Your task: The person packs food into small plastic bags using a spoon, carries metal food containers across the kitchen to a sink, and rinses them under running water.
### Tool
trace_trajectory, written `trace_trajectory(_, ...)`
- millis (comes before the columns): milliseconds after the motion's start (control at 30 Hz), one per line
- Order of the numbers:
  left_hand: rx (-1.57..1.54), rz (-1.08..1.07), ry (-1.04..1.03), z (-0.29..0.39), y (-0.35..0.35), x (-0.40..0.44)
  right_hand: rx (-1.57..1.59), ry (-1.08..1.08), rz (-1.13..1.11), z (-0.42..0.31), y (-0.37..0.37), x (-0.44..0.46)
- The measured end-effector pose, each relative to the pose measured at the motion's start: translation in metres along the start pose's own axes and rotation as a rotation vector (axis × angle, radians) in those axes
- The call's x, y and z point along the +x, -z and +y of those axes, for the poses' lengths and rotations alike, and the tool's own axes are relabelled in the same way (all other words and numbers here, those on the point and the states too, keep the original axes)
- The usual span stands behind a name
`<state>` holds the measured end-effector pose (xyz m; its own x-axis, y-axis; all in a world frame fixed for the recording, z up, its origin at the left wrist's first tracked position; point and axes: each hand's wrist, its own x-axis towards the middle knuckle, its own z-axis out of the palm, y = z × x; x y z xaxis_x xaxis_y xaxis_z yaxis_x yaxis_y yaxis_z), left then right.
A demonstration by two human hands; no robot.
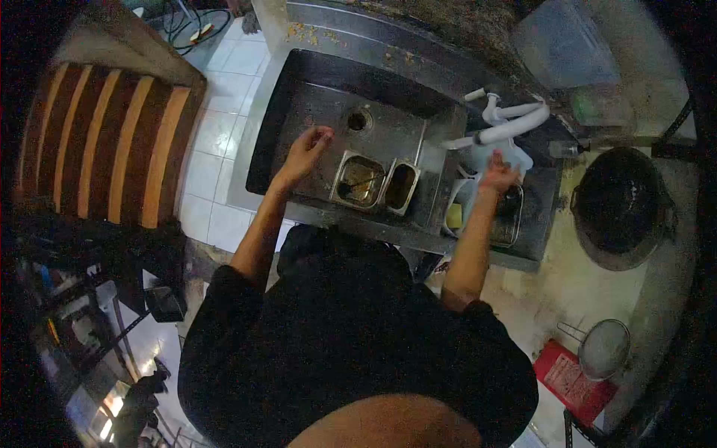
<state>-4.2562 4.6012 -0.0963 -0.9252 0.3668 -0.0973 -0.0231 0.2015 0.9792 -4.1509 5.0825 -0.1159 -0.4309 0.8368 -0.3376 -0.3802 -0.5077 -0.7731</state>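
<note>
Over the left part of the dark metal sink (pixel 314 104), my left hand (pixel 305 155) hangs with its fingers curled and their tips close together; whether anything small is between them cannot be made out. Below and right of it, two metal containers (pixel 359 181) (pixel 401 187) stand side by side in the basin, with some liquid or residue inside. My right hand (pixel 499 175) is over the right basin, below the white faucet pipe (pixel 515 127), its fingers blurred. Near it lie a yellow sponge (pixel 454 216) and a clear container (pixel 508 230).
A black wok (pixel 620 201) stands at the right. Below it are a strainer (pixel 605 349) and a red item (pixel 571 382). Food bits (pixel 310 34) lie on the sink's back ledge. A slatted wooden piece (pixel 104 142) is at the left.
</note>
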Motion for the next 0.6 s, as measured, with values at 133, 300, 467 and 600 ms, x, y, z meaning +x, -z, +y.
trace_trajectory(133,-0.082,0.001,-0.151,0.064,-0.047,0.001,-0.038,-0.175,-0.313,0.051,0.032,-0.035)
trace_trajectory(300,-0.146,-0.119,-0.361,0.155,-0.115,0.039,-0.072,-0.025,-0.468,-0.008,-0.077,-0.109)
trace_trajectory(467,0.027,-0.387,-0.345,0.197,-0.171,0.072,-0.187,0.181,-0.587,-0.062,-0.152,-0.129)
trace_trajectory(600,-0.024,-0.207,-0.443,0.169,-0.180,0.068,-0.105,0.047,-0.549,-0.064,-0.145,-0.142)
